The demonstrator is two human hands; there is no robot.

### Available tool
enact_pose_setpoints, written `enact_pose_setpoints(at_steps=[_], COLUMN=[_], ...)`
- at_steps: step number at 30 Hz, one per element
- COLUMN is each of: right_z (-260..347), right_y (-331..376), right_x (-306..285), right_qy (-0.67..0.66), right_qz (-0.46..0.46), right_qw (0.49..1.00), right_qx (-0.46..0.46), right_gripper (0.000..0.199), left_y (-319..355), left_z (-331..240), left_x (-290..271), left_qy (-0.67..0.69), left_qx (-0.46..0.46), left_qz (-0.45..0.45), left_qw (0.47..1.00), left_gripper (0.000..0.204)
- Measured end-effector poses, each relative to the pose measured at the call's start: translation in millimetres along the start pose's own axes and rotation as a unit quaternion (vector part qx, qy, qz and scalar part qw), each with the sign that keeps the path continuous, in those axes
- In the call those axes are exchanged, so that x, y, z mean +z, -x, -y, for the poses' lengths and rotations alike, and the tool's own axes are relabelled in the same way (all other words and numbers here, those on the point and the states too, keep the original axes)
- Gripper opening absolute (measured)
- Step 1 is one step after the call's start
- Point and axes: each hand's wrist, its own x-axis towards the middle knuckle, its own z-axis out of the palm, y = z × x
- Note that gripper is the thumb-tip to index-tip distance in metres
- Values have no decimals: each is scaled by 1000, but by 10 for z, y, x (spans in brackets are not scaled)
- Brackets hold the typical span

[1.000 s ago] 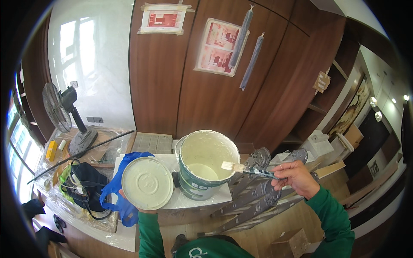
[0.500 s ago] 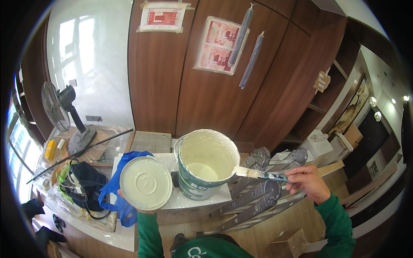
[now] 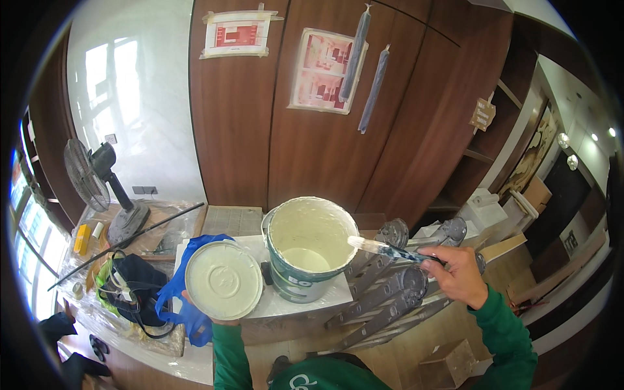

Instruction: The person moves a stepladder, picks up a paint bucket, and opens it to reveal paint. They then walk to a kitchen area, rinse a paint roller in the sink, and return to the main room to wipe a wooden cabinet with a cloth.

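Note:
A green paint bucket with pale cream paint inside stands upright on a white surface. My left hand holds the round, paint-coated bucket lid from beneath, left of the bucket; most of its fingers are hidden behind the lid. On the other side, my right hand grips a paintbrush by its dark handle. The brush's cream-coated bristles point left, at the right rim of the bucket; whether they touch it I cannot tell.
A blue plastic bag and a dark bag lie left, near a standing fan and a long black rod. Folded grey ladders lean right of the bucket. Brown wood panels rise behind. Another person's dark-clothed limbs show lower left.
The brush has turned, its handle end rising and its bristles tilting more downward from the handle's line. My right hand has shifted slightly left. The whole view has also moved a little.

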Motion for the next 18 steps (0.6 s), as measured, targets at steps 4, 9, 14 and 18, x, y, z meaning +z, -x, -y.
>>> enact_pose_setpoints(at_steps=[4, 9, 14, 18], right_z=[-28, 81, 57, -78], right_y=[79, 72, -32, 37], right_x=[-162, -206, 5, 32], right_qy=[38, 57, 254, 299], right_qz=[-22, -100, -98, -94], right_qw=[998, 987, 914, 879], right_qx=[-55, -110, -300, -360], right_gripper=[21, 22, 31, 34], left_y=[-18, -101, -259, -469], left_z=[3, -5, -147, -340], left_x=[147, 462, 753, 896], left_qy=[-11, -89, -71, -76], left_qx=[-13, -105, 31, 64], left_qz=[31, 161, 64, 145], left_qw=[999, 977, 995, 984], left_gripper=[98, 97, 95, 95])
